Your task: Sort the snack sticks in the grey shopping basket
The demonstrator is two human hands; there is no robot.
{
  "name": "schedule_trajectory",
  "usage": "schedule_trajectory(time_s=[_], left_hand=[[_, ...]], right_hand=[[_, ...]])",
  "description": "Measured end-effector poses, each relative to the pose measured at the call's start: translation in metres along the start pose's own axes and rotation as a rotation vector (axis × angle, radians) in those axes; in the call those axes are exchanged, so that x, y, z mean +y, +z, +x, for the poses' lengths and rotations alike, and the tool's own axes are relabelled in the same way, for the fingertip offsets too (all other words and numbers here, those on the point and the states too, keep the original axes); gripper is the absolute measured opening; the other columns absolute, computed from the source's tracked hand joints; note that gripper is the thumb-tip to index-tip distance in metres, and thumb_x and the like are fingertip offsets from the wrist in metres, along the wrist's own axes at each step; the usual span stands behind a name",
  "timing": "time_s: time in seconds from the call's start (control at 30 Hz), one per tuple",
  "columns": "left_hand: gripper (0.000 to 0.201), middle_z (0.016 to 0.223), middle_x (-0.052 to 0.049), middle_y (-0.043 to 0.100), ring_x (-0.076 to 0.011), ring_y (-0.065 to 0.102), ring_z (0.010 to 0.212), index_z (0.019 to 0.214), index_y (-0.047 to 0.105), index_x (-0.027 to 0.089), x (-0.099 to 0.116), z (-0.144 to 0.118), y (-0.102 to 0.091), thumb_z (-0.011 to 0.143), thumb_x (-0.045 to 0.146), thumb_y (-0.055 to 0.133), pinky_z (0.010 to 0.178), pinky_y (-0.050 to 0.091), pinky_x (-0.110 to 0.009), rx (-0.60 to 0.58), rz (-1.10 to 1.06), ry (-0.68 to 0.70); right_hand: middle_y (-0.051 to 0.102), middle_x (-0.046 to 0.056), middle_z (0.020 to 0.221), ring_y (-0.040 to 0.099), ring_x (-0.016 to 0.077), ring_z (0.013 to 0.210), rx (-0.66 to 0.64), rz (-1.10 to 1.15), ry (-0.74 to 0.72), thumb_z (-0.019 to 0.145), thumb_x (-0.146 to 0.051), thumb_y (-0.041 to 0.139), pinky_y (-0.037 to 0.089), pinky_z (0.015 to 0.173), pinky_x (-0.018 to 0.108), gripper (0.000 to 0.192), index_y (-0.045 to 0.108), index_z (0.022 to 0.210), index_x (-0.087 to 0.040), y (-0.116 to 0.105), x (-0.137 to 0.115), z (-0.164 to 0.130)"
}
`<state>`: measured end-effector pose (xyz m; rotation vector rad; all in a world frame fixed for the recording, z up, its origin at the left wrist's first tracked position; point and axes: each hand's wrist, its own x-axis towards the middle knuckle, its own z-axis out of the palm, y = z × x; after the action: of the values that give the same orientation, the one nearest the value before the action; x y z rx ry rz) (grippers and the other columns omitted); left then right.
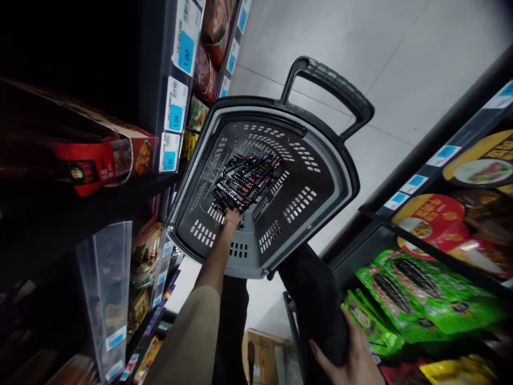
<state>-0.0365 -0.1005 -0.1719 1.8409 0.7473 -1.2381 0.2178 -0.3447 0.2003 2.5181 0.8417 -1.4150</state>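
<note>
A grey-black shopping basket [328, 176] stands tilted on the floor before me, its handle [336, 85] raised at the far side. Inside lies a pile of small, shiny black packets [248, 182] with orange and pink marks; their kind is too small to read. My left hand [232, 216] reaches down into the basket, its fingers curled at the near edge of the pile. The fingertips are partly hidden among the packets. At the lower right, my right hand [352, 355] rests around my dark-trousered knee, thumb and fingers apart, holding nothing.
Dark shelves with price tags [175, 104] and a red snack box [140, 152] rise close on the left. On the right, shelves hold green seed bags [425, 289] and round-labelled packs [433, 219]. A cardboard box [262, 355] sits below. Grey tiled floor [401, 123] stretches beyond the basket.
</note>
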Motion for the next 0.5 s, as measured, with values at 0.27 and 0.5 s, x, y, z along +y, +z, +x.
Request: schedule_trajectory(time_s=[0.27,0.5], left_hand=[[0.034,0.116,-0.021,0.072,-0.0363,0.047,0.133,0.106,0.08,0.017,0.007,-0.07,-0.022,0.092,0.008,0.05,0.108,0.037,-0.062,0.069,-0.268,0.092],[0.027,0.115,-0.012,0.073,-0.0268,0.06,0.121,0.108,0.077,0.018,0.041,-0.203,-0.076,0.085,0.012,0.065,0.109,0.045,-0.039,0.269,-0.767,0.116]], right_hand=[[0.056,0.017,0.136,0.065,0.0383,0.119,-0.071,-0.039,0.082,0.084,-0.069,0.058,0.057,0.089,0.049,0.086,0.034,0.153,-0.022,-0.006,-0.017,-0.003],[0.05,0.019,0.144,0.065,0.038,0.119,-0.254,-0.142,0.194,0.086,-0.057,0.062,0.054,0.091,0.046,0.084,0.031,0.156,-0.021,-0.001,-0.035,-0.017]])
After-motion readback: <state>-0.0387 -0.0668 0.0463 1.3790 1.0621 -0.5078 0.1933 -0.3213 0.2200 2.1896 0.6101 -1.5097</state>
